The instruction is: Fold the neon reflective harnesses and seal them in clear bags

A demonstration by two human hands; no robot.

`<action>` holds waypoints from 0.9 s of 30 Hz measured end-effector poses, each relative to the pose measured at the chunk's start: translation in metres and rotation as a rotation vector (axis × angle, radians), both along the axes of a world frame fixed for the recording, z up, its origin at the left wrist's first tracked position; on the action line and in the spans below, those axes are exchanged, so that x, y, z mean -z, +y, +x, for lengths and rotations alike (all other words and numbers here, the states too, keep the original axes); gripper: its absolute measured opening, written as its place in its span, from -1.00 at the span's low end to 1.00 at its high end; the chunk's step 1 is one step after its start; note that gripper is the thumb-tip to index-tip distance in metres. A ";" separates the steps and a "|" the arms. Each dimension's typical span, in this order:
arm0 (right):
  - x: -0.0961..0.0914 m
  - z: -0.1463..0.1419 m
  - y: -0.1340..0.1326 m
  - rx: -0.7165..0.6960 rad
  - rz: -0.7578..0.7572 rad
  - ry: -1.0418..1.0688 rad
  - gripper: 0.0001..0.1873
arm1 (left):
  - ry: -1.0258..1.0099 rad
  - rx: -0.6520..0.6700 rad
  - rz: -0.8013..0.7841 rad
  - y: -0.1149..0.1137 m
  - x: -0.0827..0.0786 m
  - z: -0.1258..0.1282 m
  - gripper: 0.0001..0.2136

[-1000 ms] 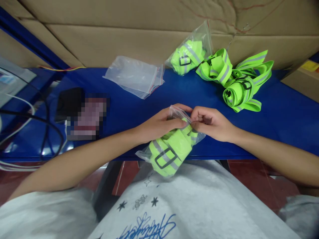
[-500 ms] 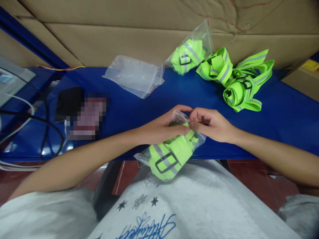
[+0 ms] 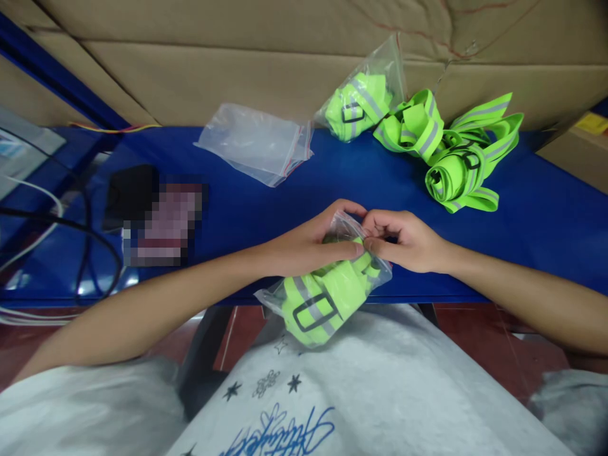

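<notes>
Clear zip bag (image 3: 346,224), tilted, crinkled: flattened see-through corner at left, then black rectangular buckle (image 3: 310,302), then folded neon-green strap (image 3: 349,284) with grey stripe, zip edge up top. Around it, left to right: cables (image 3: 89,228), black box (image 3: 133,193), pixelated item (image 3: 166,221), flat clear bags (image 3: 251,142), bagged green strap (image 3: 356,104), loose green straps (image 3: 420,133), rolled strap (image 3: 449,180), all on blue table (image 3: 247,202). Left thumb and palm cover part of the strap. Left hand (image 3: 318,246) closed on bag, thumb in front; right hand (image 3: 406,239) pinches its upper right edge, fingers curled. Bag sits below and between both hands, overlapping table's near edge.
</notes>
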State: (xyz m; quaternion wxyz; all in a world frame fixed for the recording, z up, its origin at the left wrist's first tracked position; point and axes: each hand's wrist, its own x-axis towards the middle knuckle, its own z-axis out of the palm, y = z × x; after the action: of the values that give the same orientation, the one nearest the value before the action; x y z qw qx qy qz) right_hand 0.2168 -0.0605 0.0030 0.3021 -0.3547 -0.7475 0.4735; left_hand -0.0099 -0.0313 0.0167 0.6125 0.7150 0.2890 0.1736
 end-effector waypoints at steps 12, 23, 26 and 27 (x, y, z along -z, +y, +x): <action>0.002 0.003 0.003 -0.020 0.013 -0.032 -0.84 | 0.152 0.083 0.089 0.004 -0.004 0.000 -0.69; 0.002 0.003 0.000 -0.045 -0.011 0.006 -0.79 | 0.131 0.106 0.100 0.002 -0.003 -0.001 -0.66; 0.003 0.003 0.000 -0.054 -0.005 -0.001 -0.79 | 0.133 0.087 0.125 0.001 -0.004 0.000 -0.65; 0.004 0.003 0.001 -0.054 -0.010 -0.007 -0.79 | 0.143 0.077 0.137 0.001 -0.005 0.000 -0.65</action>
State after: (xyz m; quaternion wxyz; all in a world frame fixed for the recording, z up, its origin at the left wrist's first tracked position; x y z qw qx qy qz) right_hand 0.2196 -0.0599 -0.0005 0.2849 -0.3375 -0.7556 0.4837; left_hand -0.0098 -0.0303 0.0214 0.5462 0.7763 0.2918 0.1177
